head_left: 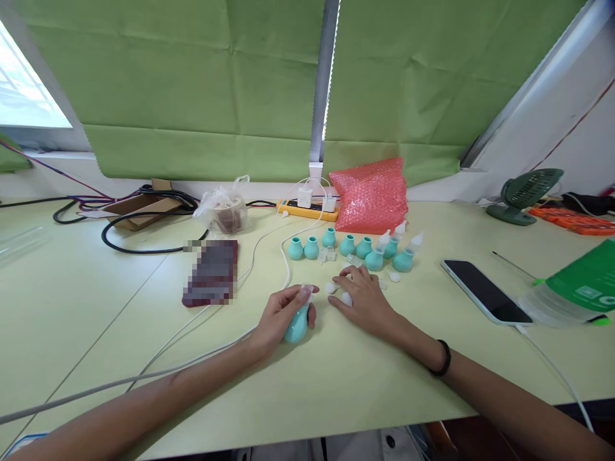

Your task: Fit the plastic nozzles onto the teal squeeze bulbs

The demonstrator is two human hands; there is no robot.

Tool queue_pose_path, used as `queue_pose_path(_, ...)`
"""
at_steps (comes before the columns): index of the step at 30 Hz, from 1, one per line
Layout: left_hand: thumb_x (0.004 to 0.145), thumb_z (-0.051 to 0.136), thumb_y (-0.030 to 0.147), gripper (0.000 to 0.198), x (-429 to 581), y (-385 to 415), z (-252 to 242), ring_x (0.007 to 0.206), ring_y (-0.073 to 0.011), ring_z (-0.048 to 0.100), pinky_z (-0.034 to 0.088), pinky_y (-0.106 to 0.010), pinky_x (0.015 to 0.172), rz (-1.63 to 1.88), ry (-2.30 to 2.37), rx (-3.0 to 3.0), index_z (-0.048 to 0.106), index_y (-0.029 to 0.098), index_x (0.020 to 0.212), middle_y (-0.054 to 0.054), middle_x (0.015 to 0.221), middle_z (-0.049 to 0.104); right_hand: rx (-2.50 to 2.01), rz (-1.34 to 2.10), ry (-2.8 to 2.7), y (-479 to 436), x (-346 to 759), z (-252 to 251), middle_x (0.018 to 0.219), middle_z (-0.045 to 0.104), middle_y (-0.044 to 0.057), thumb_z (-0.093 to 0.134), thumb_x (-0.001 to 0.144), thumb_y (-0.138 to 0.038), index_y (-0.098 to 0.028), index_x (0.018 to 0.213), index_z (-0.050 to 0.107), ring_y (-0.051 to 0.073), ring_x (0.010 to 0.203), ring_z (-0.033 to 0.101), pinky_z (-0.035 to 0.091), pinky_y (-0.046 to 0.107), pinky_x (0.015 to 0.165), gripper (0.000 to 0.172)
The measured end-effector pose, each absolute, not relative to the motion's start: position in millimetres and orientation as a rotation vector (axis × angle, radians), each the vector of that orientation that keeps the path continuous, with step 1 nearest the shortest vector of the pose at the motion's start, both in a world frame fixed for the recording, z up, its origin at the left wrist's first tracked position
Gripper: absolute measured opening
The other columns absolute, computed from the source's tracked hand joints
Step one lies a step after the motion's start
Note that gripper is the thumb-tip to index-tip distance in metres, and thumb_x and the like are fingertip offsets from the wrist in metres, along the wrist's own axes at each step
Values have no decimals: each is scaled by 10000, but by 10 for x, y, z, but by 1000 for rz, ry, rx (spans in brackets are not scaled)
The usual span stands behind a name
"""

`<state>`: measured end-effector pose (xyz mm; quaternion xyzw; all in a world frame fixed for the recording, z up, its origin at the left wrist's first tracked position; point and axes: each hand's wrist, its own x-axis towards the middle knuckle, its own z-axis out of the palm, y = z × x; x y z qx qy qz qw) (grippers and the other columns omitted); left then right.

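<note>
My left hand [283, 314] is wrapped round a teal rubber bulb [296, 325] that stands on the pale green table [336, 378]; a clear tip shows at the bulb's top by my thumb. My right hand [362, 298] rests on the table just to the right, its fingers curled over small clear plastic tips [346, 298]; what they grip I cannot make out. Behind my hands stands a row of several teal bulbs [328, 246], three at the right end [402, 257] fitted with clear tips. More loose clear tips [328, 254] lie among them.
A red bubble-wrap bag [372, 194] and a yellow power strip [307, 208] sit at the back. A dark phone [485, 289] lies at right, a pixelated dark item [211, 272] at left. White cables [192, 358], a plastic bag [223, 208], a cardboard tray [139, 210], a green fan [523, 195].
</note>
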<state>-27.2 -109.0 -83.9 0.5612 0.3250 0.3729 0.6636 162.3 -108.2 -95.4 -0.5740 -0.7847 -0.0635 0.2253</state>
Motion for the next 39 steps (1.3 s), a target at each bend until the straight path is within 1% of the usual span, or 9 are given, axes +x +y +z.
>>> queue_pose_path(4, 777, 478, 361, 260, -271, -1162, -832, 496, -95, 485, 354, -206, 498, 771, 730, 1438, 488, 158, 939, 32, 554, 504, -1560, -152, -2202, -1075, 1590, -1003, 905, 541, 84, 486, 768, -290, -191, 858, 579, 241, 894, 452, 331, 410, 704, 163)
queue_pose_path(8, 712, 570, 293, 291, -280, -1214, -855, 521, -92, 487, 368, -199, 521, 833, 829, 1691, 414, 184, 933, 39, 624, 536, -1224, -40, -2104, -1104, 1598, -955, 804, 595, 54, 557, 727, -250, -174, 824, 565, 191, 811, 522, 363, 366, 709, 123)
queue_pose_path(11, 723, 552, 315, 236, -287, -1235, -895, 628, -120, 526, 387, -216, 587, 915, 938, 1915, 495, 167, 899, -2, 719, 582, -978, 189, -2040, -1157, 1620, -858, 675, 601, 27, 597, 696, -237, -168, 830, 581, 130, 631, 551, 424, 271, 597, 152)
queue_pose_path(14, 732, 537, 305, 264, -295, -1244, -909, 692, -138, 546, 396, -225, 646, 952, 978, 2086, 551, 162, 953, -28, 816, 621, -916, 362, -2009, -1207, 1637, -754, 603, 592, 12, 635, 656, -239, -166, 798, 615, 111, 538, 545, 437, 239, 526, 161)
queue_pose_path(18, 773, 459, 252, 230, -296, -1231, -884, 623, -131, 529, 392, -218, 597, 906, 933, 2196, 602, 169, 933, -20, 717, 622, -929, 471, -2021, -1228, 1637, -704, 561, 593, 6, 646, 637, -253, -167, 786, 645, 109, 497, 538, 438, 234, 493, 172)
queue_pose_path(22, 751, 503, 282, 227, -284, -1215, -878, 620, -134, 526, 382, -213, 576, 884, 965, 2221, 624, 167, 904, -30, 701, 618, -937, 471, -2054, -1217, 1637, -737, 511, 583, 1, 643, 639, -271, -159, 760, 658, 86, 430, 492, 416, 212, 438, 165)
queue_pose_path(25, 762, 496, 329, 254, -282, -1223, -889, 617, -135, 530, 376, -208, 555, 846, 979, 2272, 621, 169, 914, -37, 701, 615, -902, 476, -2108, -1217, 1653, -742, 522, 602, 6, 635, 649, -263, -167, 785, 659, 94, 449, 522, 425, 212, 454, 168)
queue_pose_path(31, 787, 466, 311, 243, -289, -1252, -910, 566, -123, 506, 349, -204, 518, 832, 952, 2376, 620, 165, 904, -32, 648, 578, -889, 648, -2167, -1255, 1691, -671, 661, 667, 39, 633, 649, -227, -170, 835, 659, 126, 550, 604, 478, 225, 528, 197)
queue_pose_path(39, 814, 425, 286, 253, -295, -1249, -908, 537, -116, 484, 341, -205, 505, 794, 878, 2471, 618, 145, 896, -32, 610, 545, -1019, 1002, -2035, -1235, 1687, -704, 616, 667, 46, 645, 632, -237, -141, 744, 681, 133, 525, 598, 483, 208, 466, 152)
